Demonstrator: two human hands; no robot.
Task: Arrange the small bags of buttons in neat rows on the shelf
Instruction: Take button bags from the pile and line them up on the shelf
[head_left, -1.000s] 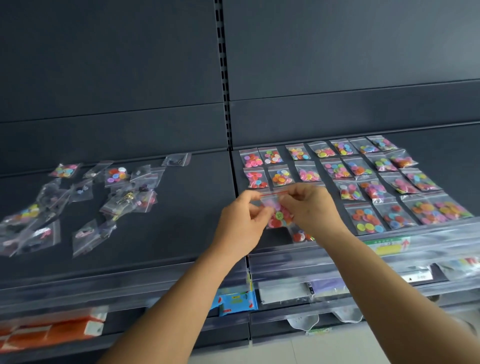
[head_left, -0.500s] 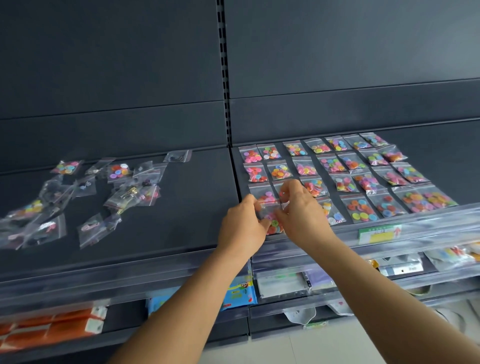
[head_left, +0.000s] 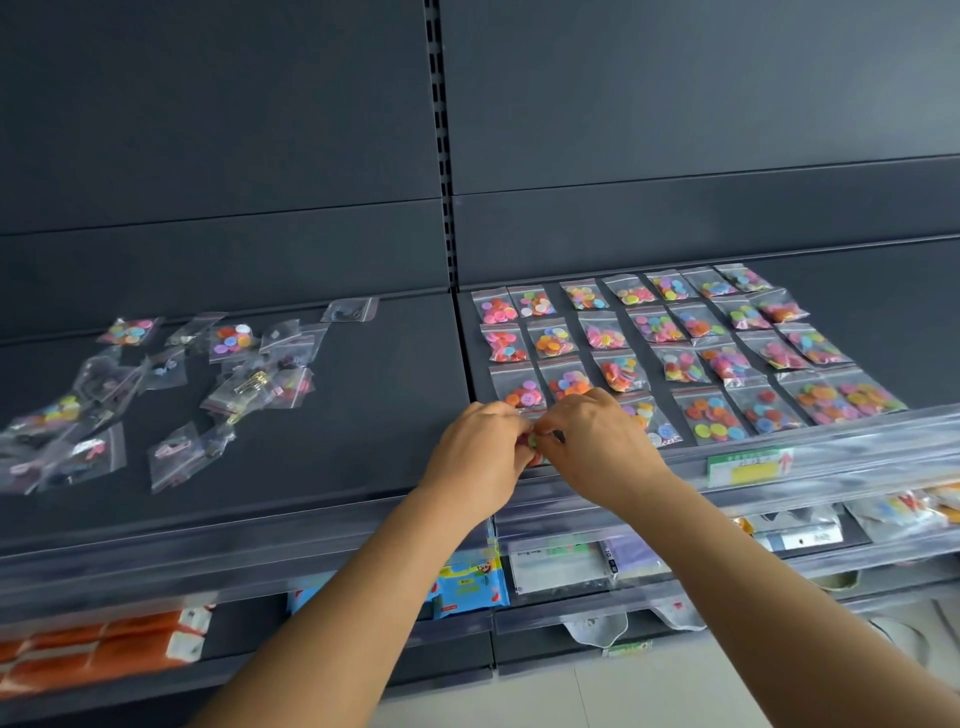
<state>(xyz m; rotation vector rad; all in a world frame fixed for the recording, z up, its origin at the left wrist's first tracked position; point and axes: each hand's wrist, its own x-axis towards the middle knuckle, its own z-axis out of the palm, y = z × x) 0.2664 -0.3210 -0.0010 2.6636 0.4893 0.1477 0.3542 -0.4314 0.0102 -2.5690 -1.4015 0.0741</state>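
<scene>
Both hands meet at the front edge of the right shelf (head_left: 883, 291). The left hand (head_left: 480, 457) and right hand (head_left: 592, 447) pinch one small bag (head_left: 535, 441) between curled fingertips; the bag is mostly hidden, with only a green button and a strip of plastic showing between the thumbs. Whether it rests on the shelf or is lifted just clear cannot be told.

Just behind the hands, the rows (head_left: 654, 332) of button bags lie flat on the right shelf, roughly four deep from back panel to front lip, aligned in columns running right. The held bag sits at the near left corner of this grid, in front of a bag of red and orange buttons (head_left: 522, 392).

The left shelf (head_left: 384, 395) carries a loose pile (head_left: 218, 374) of bags, overlapping and skewed, some with buttons, some with pins or dark items.

Both shelves are dark grey, matte, with clear plastic rails (head_left: 857, 441) along the front; a green and yellow label (head_left: 748, 465) sits in the right rail. A slotted upright (head_left: 441, 145) divides the dark back panels. Lower shelves hold orange packs (head_left: 93, 649), a blue packet (head_left: 467, 582) and white packets (head_left: 561, 566). A pale floor (head_left: 545, 696) shows below.
</scene>
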